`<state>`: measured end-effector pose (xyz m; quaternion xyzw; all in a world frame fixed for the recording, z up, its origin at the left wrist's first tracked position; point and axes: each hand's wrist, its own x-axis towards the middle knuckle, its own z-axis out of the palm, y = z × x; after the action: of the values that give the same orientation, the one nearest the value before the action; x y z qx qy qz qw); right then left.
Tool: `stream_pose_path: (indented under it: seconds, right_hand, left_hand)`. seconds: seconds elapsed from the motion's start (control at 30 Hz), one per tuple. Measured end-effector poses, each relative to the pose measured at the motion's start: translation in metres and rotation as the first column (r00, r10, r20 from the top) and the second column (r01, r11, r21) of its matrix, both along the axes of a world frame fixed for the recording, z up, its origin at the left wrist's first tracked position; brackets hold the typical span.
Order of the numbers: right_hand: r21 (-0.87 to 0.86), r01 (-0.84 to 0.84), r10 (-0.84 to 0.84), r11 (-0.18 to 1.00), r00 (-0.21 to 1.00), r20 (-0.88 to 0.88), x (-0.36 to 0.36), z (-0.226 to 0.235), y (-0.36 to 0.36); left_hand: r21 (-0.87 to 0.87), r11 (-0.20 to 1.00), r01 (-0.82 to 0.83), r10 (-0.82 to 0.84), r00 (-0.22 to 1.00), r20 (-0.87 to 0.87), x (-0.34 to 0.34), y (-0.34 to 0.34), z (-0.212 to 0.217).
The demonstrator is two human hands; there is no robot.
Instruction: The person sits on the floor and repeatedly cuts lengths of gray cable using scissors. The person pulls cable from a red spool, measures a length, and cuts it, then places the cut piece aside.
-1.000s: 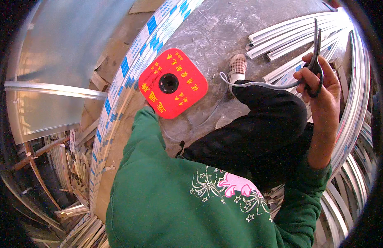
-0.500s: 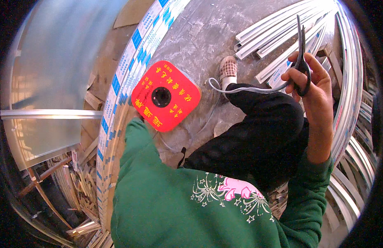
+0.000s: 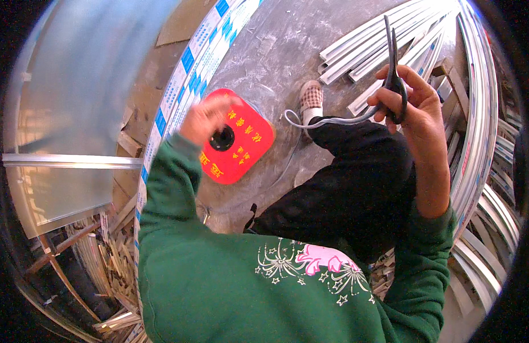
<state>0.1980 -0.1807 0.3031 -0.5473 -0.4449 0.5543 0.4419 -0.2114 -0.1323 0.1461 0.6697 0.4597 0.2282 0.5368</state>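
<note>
My right hand (image 3: 410, 103) is raised on the right, fingers closed round a pair of black-handled scissors (image 3: 393, 68) whose blades point up. A pale, translucent strip (image 3: 347, 121) runs from these fingers to the left and curls into a loop near my shoe. My left hand (image 3: 210, 117) is over the upper left part of a red, round-cornered reel (image 3: 250, 143) with a black hub (image 3: 223, 139). Motion smears its fingers, so whether it touches the reel or holds anything does not show. More thin strip trails over the floor beside the reel.
Long white profiles with blue-marked film (image 3: 187, 60) run along my left. Metal profiles (image 3: 367, 51) lie fanned at the upper right, with more stacked down the right side (image 3: 476, 114). A large sheet panel (image 3: 76, 103) stands far left, above wooden offcuts (image 3: 107, 257). My checked shoe (image 3: 311, 94) rests on the floor.
My left hand has risen from beside the reel's lower left edge to above its upper left part. My right hand, with the scissors and strip, has shifted slightly left.
</note>
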Motion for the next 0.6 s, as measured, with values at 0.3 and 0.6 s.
stream_pose_path:
  seconds: [0.3, 0.6]
  right_hand:
    - [-0.008, 0.012, -0.012, 1.000, 0.993, -0.116, 0.018, 0.009, -0.014]
    - [0.002, -0.219, 0.214, 0.976, 0.947, -0.240, -0.025, -0.009, -0.022]
  left_hand:
    - [-0.662, 0.743, 0.100, -0.668, 0.178, -0.723, -0.141, -0.321, -0.098]
    - [0.155, 0.972, -0.174, 0.201, 0.963, -0.179, 0.030, -0.158, 0.018]
